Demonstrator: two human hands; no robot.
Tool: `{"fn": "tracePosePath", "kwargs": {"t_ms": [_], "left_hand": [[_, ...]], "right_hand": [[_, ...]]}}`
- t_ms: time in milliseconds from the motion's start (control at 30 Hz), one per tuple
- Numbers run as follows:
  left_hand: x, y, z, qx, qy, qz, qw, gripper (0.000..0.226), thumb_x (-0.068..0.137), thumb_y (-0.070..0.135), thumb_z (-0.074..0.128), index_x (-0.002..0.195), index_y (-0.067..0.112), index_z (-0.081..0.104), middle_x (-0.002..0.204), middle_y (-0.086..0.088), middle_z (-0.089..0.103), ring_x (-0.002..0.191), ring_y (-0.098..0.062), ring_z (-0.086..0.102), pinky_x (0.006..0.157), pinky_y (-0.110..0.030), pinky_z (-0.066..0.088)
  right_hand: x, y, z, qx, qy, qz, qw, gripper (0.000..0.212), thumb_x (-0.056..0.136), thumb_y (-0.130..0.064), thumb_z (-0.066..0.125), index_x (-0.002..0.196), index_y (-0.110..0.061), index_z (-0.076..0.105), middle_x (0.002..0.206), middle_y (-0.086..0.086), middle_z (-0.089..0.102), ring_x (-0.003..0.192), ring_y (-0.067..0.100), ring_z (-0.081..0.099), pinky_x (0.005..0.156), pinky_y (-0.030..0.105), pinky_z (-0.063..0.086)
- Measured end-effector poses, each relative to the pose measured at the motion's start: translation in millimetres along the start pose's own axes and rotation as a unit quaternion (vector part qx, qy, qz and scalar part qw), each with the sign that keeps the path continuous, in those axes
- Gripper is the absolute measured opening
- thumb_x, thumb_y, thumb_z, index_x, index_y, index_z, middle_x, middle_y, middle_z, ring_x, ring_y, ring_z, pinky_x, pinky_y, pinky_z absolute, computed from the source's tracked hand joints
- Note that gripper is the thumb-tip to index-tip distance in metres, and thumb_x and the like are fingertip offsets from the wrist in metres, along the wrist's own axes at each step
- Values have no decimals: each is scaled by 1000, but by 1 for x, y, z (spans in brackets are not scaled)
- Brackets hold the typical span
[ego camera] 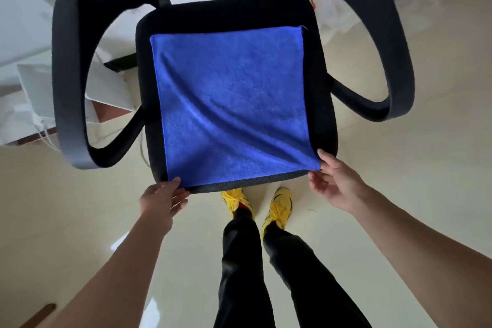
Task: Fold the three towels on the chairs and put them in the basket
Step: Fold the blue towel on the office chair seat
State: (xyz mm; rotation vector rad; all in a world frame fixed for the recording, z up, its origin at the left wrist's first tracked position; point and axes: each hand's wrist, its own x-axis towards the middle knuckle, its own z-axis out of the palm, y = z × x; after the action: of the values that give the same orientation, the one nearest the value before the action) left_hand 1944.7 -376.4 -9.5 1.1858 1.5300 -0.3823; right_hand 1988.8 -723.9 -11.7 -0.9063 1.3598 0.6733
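The blue towel (231,104) lies spread on the chair seat (322,74), creased diagonally. The right hand (338,184) pinches its near-right corner. The left hand (162,197) touches the near-left corner, fingers together, though a grip cannot be confirmed. Lifting one-sided could skew the fold or drag the towel off the seat's front edge.

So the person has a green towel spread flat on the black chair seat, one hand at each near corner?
Not green: the head view shows a blue towel spread flat on the black chair seat, with the left hand and the right hand at its near corners.
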Motion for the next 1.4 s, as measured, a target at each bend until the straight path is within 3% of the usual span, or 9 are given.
{"fn": "tracePosePath", "kwargs": {"t_ms": [133, 400, 500, 633, 733, 867, 1000, 1100, 1400], "left_hand": [[0, 4, 11, -65, 48, 1, 997, 15, 83, 0, 65, 78, 7, 53, 73, -14, 59, 47, -19, 58, 50, -23, 54], [-6, 4, -3, -76, 123, 26, 989, 22, 72, 1, 60, 60, 11, 45, 59, -3, 47, 44, -15, 36, 41, -17, 33], [-3, 2, -8, -57, 130, 26, 990, 21, 72, 0, 59, 62, 10, 45, 62, -4, 48, 48, -17, 39, 46, -23, 37], [8, -2, -9, -22, 119, 22, 992, 18, 76, 1, 63, 65, 9, 51, 68, -4, 54, 52, -17, 48, 49, -21, 41], [18, -6, -11, -11, 107, 27, 994, 18, 78, 7, 70, 68, 8, 56, 70, -6, 59, 53, -17, 54, 55, -21, 49], [29, -13, -23, -22, 65, 21, 997, 15, 80, 13, 74, 81, 5, 62, 79, -12, 67, 64, -22, 65, 74, -30, 58], [22, -16, -38, -84, -13, 7, 996, 7, 84, 5, 67, 86, 3, 60, 89, -15, 69, 79, -27, 68, 78, -33, 56], [17, -17, -41, -92, -41, 2, 995, 5, 85, 0, 64, 85, 3, 60, 91, -15, 68, 78, -25, 68, 70, -30, 54], [26, -9, -54, -49, -68, 37, 996, 9, 88, 3, 60, 96, 1, 56, 94, -17, 67, 74, -27, 69, 63, -30, 56]], "right_hand": [[4, 1, 4, 9, 0, 60, 998, 29, 85, -23, 72, 104, -2, 65, 87, 12, 60, 64, 17, 57, 51, 25, 53], [-1, 10, 11, 28, 15, 20, 999, 3, 86, -7, 66, 85, -7, 64, 77, 6, 54, 59, 12, 48, 45, 21, 47], [-1, 20, 10, -125, 26, -64, 990, 28, 79, -31, 78, 83, -8, 61, 71, 5, 53, 60, 14, 50, 53, 27, 51], [6, 40, 2, -360, 44, -206, 909, 42, 71, -35, 83, 62, -9, 51, 64, 7, 46, 66, 20, 50, 53, 25, 51], [8, 45, -6, -335, 54, -177, 924, 23, 76, -29, 80, 83, -11, 69, 68, 3, 65, 68, 23, 62, 54, 25, 50], [6, 43, -15, -151, 19, -64, 986, 36, 79, -30, 77, 103, -7, 62, 98, 15, 71, 86, 27, 73, 61, 29, 57], [-6, 49, -16, -43, -18, -30, 998, 40, 81, -29, 76, 107, -4, 58, 104, 18, 70, 94, 28, 72, 62, 28, 58], [-12, 56, -8, -13, -25, -12, 1000, 44, 77, -31, 79, 108, -8, 57, 109, 21, 68, 103, 28, 69, 70, 29, 57], [3, 63, 21, -101, 63, -85, 989, 28, 77, -20, 80, 100, -14, 66, 115, 15, 67, 83, 20, 72, 49, 22, 52]]}}
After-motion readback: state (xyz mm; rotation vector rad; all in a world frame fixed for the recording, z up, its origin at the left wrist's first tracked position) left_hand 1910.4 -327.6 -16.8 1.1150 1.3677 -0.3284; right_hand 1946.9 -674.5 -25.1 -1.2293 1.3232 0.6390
